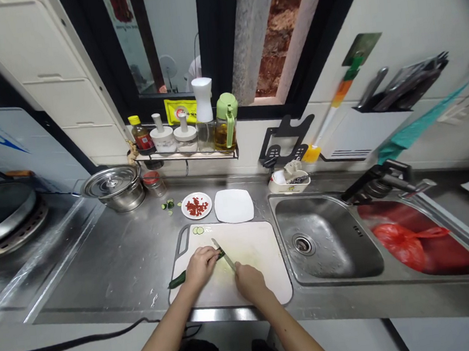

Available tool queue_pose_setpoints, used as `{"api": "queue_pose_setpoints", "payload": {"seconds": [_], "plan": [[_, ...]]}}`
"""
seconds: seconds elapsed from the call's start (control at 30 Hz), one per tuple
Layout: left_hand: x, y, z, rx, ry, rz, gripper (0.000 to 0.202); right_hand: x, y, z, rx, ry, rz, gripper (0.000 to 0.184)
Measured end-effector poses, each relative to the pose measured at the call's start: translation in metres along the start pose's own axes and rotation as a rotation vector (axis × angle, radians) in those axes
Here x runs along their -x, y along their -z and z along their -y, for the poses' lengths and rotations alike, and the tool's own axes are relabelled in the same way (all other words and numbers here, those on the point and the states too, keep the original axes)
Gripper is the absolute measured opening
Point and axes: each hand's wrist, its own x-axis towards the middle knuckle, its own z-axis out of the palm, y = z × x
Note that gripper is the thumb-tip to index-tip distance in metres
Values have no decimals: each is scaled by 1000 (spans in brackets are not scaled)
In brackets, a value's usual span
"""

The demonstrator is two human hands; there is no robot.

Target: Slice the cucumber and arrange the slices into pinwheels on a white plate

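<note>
On a white cutting board (264, 261) with a grey edge lies a dark green cucumber (177, 280). My left hand (202, 265) is closed over its middle, hiding part of it, and the cucumber's right end pokes out by the fingertips. My right hand (249, 281) grips a kitchen knife (225, 256), its blade slanting up and left at that end of the cucumber. A few pale cucumber slices (198, 230) lie at the board's upper left. Behind the board are a round plate (185, 207) of chopped red pieces (197, 206) and a white square plate (233, 206).
A double sink (329, 238) adjoins the board on the right, with a red plastic bag (401, 244) in its far basin. Green scraps (170, 204), a red-lidded jar (154, 184) and a lidded steel pot (121, 190) stand back left. A seasoning shelf (190, 155) hangs behind.
</note>
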Motion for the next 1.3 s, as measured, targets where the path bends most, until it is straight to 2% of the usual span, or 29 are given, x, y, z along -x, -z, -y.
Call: {"api": "queue_pose_setpoints", "payload": {"seconds": [0.27, 1.07, 1.3], "plan": [[-1, 0, 1, 10, 4, 9, 25, 5, 3, -1, -8, -14, 13, 31], [-2, -4, 5, 31, 6, 10, 25, -4, 6, -12, -61, -7, 51, 31], [-2, -1, 0, -17, 12, 26, 25, -3, 4, -14, -73, 5, 3, 31]]}}
